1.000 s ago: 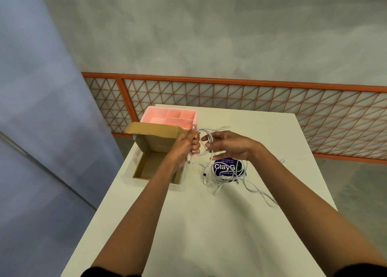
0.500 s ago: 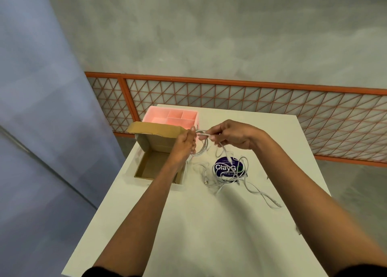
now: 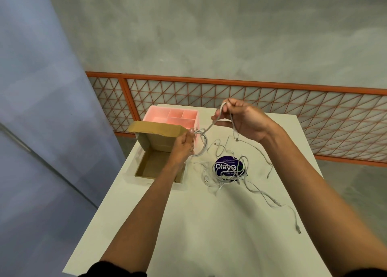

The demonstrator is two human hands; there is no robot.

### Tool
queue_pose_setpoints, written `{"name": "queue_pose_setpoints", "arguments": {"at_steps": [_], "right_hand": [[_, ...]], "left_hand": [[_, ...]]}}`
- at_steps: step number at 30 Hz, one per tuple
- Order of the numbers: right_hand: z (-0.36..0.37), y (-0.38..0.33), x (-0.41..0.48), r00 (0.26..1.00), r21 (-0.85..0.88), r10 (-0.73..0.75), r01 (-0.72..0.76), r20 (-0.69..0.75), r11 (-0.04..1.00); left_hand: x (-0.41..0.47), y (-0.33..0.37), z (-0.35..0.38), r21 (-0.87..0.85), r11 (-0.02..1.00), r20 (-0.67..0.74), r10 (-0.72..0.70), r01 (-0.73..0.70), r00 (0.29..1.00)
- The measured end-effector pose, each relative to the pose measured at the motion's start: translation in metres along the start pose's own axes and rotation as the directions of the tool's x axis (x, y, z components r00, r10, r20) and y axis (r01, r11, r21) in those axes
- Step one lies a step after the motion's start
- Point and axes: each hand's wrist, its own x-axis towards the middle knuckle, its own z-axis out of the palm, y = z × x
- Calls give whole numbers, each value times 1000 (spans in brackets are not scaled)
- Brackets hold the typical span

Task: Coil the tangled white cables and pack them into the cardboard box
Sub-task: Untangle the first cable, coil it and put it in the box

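The left hand (image 3: 183, 145) grips the coil (image 3: 206, 143), the right hand (image 3: 246, 120) pinches the white cable (image 3: 210, 127); a hard pull may loosen the coil.

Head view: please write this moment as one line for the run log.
left hand: holds cable coil | right hand: pinches its tail, raised | cardboard box: open | other cables: tangled on table

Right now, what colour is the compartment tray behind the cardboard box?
Pink tray, head view.
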Motion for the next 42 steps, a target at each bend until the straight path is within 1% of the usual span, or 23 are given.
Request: {"name": "queue_pose_setpoints", "arguments": {"at_steps": [2, 3, 5, 6, 7, 9, 11, 13, 14, 15, 18, 21, 24, 26, 28, 31, 32, 34, 36, 39, 42], "right_hand": [[-1, -3, -1, 999, 42, 31, -30, -38, 999], [-2, -4, -1, 996, 25, 62, -60, -64, 998], [-2, -4, -1, 982, -85, 123, -136, -147, 987], [-2, -3, 0, 969, -173, 140, -177, -203, 969], [-2, 0, 1, 954, -284, 136, -212, -266, 935], [-1, 6, 1, 928, -496, 108, -287, -357, 820], [5, 11, 0, 917, -630, 115, -350, -383, 693], [10, 17, 0, 917, -728, 118, -376, -380, 573], [12, 20, 1, 919, -758, 116, -378, -377, 531], [14, 24, 2, 920, -772, 107, -375, -376, 512], [19, 33, 8, 931, -798, 56, -340, -361, 497], [23, 35, 12, 930, -825, 53, -349, -365, 444], [23, 36, 15, 932, -852, 54, -350, -358, 388], [24, 38, 16, 943, -876, 12, -314, -333, 366], [27, 40, 18, 959, -906, -29, -258, -283, 335], [32, 38, 21, 976, -942, -13, -206, -217, 263], [32, 35, 20, 981, -947, 6, -190, -195, 258], [30, 26, 15, 990, -947, 44, -142, -135, 288], [25, 17, 9, 993, -925, 62, -117, -102, 363], [15, 8, 3, 992, -849, 48, -121, -113, 514], [4, 5, 2, 989, -787, 54, -141, -136, 601]], "left_hand": [[2, 2, -3, -5, 1000, -19, -13, 13, 1000], [4, 3, -3, -6, 1000, -24, -14, 13, 1000], [4, 6, -3, -27, 1000, -23, -11, 10, 1000], [4, 7, -3, -48, 999, -19, -12, 11, 1000], [4, 8, -2, -69, 998, -13, -14, 13, 1000], [3, 11, 3, -114, 993, -4, -20, 19, 1000], [2, 14, 7, -140, 990, -2, -15, 15, 1000], [2, 14, 8, -110, 994, -4, 18, -18, 1000], [1, 14, 8, -97, 994, 5, 48, -47, 999], [1, 14, 8, -94, 993, 13, 68, -66, 998], [-2, 17, 7, -98, 993, -9, 70, -71, 997], [-4, 18, 8, -58, 996, -32, 59, -61, 998], [-3, 14, 8, -60, 997, -33, 39, -41, 999], [-3, 13, 8, -53, 997, -21, 52, -53, 998], [-4, 12, 9, -11, 996, 1, 88, -88, 996], [-7, 7, 12, 22, 996, 11, 86, -86, 996], [-6, 5, 11, 13, 997, -3, 74, -74, 997], [-7, 4, 6, -14, 999, -29, 48, -48, 998], [-7, 4, 1, -24, 998, -32, 60, -60, 998], [-5, 12, -5, 8, 992, -19, 127, -127, 992], [-3, 20, -5, 12, 989, -3, 150, -150, 989]]}}
